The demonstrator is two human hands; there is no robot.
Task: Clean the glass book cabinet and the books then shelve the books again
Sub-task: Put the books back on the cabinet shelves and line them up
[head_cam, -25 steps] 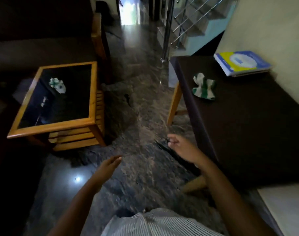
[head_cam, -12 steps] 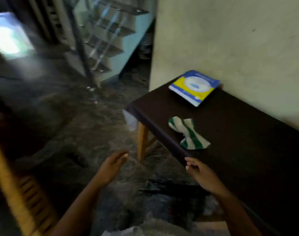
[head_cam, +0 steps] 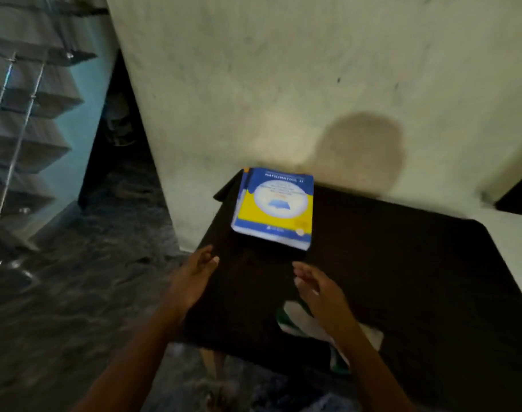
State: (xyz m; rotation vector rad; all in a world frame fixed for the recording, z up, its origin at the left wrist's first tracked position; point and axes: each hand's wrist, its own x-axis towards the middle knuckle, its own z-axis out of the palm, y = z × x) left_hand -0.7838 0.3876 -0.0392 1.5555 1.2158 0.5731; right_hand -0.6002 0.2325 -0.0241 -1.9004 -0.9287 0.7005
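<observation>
Head view: blue/yellow book (head_cam: 274, 208) reads "MATHEMATICS".

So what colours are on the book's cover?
The book is blue and yellow with a pale oval centre; head view.

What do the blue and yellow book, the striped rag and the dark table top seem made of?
Book: paper with a smooth printed soft cover; pale page edges show. Rag: soft cloth, lying crumpled. Table top: matte dark covering, perhaps fabric; its far corner looks draped.
</observation>
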